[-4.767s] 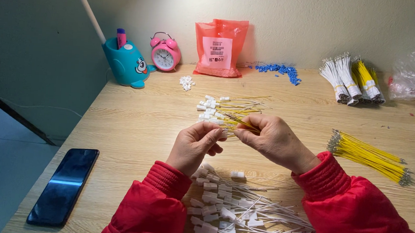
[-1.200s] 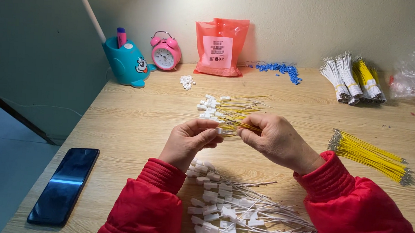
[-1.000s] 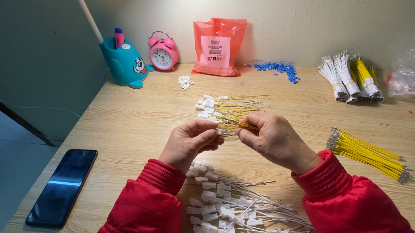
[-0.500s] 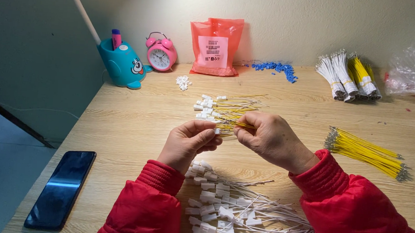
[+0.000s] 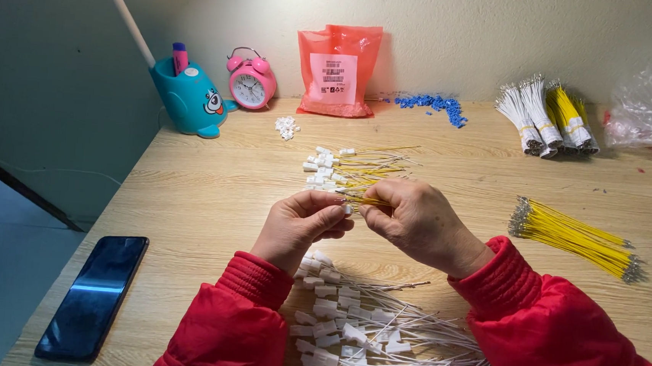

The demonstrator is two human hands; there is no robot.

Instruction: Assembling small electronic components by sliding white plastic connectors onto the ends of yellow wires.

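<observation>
Above the wooden desk point(image 5: 202, 197), our hands meet
Our left hand point(image 5: 301, 226) pinches a white connector point(image 5: 347, 207); right hand point(image 5: 415, 224) fingertips pinch a yellow wire point(image 5: 363, 200) at it

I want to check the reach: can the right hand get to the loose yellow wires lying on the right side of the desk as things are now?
Probably yes. The yellow wires lie on bare desk beside the right hand, with nothing between; but that hand now pinches a thin yellow wire together with the left hand.

Head view, downward, near desk point(image 5: 210, 198)
</observation>
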